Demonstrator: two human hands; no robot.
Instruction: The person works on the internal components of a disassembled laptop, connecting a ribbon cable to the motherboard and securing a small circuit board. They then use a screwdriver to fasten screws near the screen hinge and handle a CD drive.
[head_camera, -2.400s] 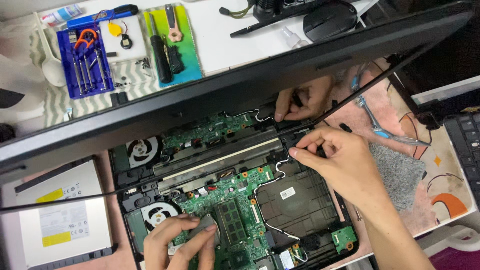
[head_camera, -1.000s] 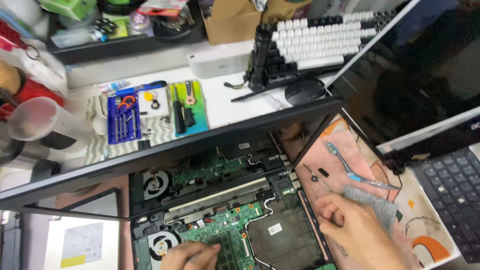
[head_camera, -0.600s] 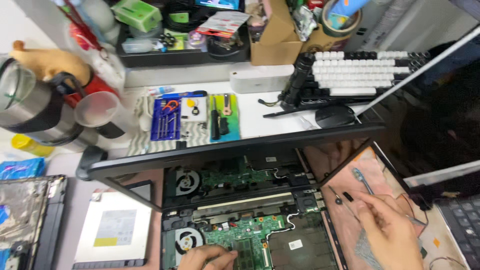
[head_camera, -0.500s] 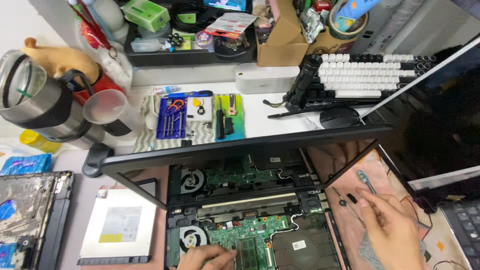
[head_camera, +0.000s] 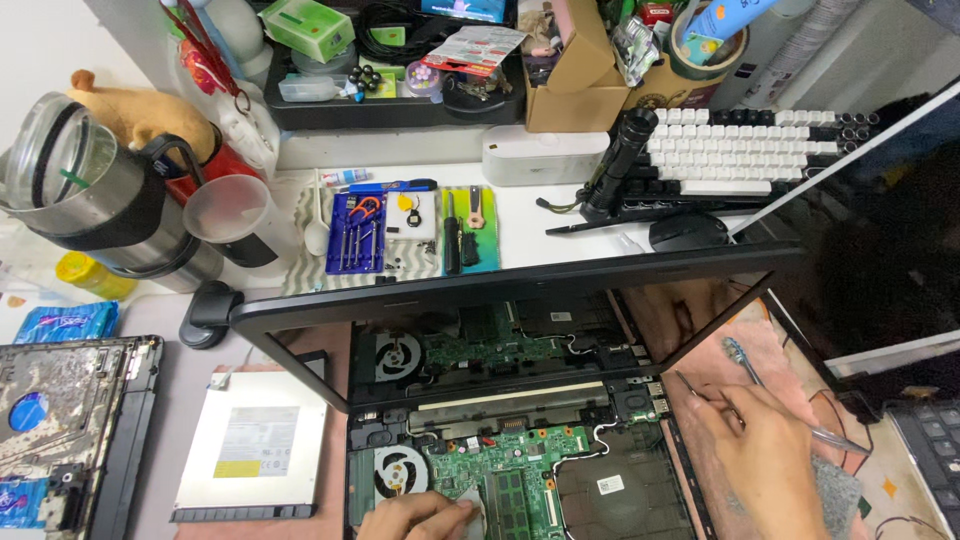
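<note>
Left hand (head_camera: 415, 515) rests curled on the green motherboard (head_camera: 505, 470), holding nothing visible. Right of the motherboard, right hand (head_camera: 765, 455) pinches tweezers (head_camera: 700, 395).

Left hand (head_camera: 415, 517) cut off by bottom edge below green board (head_camera: 505, 470). Right hand (head_camera: 765, 455) hides tool tip; grip unclear. Board's right part hidden under hand.

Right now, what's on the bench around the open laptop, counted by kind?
Cooling fans in the open laptop: 1
Optical drives: 1
Keyboards: 1
Mice: 1
Blue tool sets: 1
Hands: 2
Total: 7
</note>
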